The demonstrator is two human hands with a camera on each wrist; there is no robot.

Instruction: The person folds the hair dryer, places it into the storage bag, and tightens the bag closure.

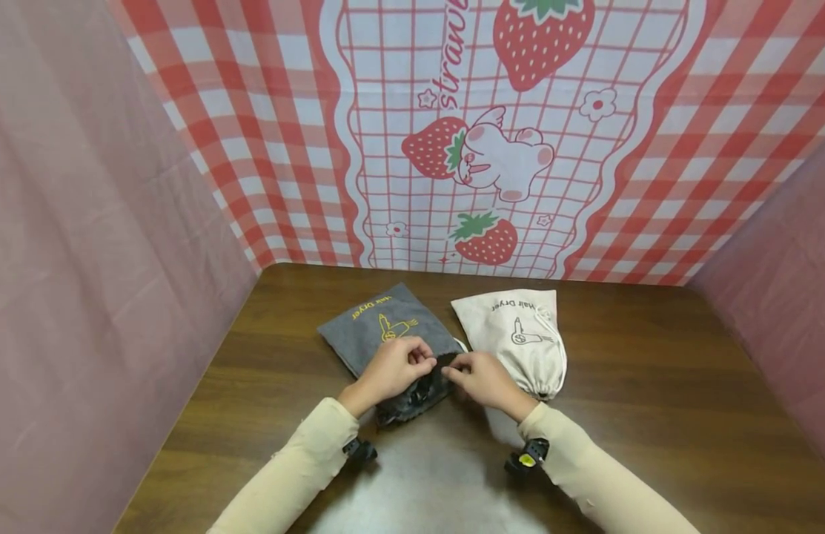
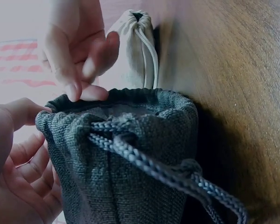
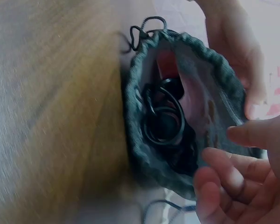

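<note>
A grey drawstring bag (image 1: 365, 326) with yellow "Hair Dryer" lettering lies on the table, its mouth held wide towards me. My left hand (image 1: 396, 367) pinches the bag's rim between thumb and fingers. At the same side of the mouth, my right hand (image 1: 485, 380) has its fingers loosely bent just over the opening, with nothing visible between them. Inside the bag, the right wrist view shows a coiled black cable (image 3: 163, 123) and a pink-red item (image 3: 167, 63) with a dark part. The grey drawcord (image 2: 163, 170) hangs knotted from the gathered rim.
A cream drawstring bag (image 1: 505, 319), also printed "Hair Dryer", lies to the right of the grey one with its neck gathered. The brown wooden table (image 1: 652, 386) meets a red-checked strawberry cloth (image 1: 292, 148) at the back. Pink curtains (image 1: 85, 222) hang on both sides.
</note>
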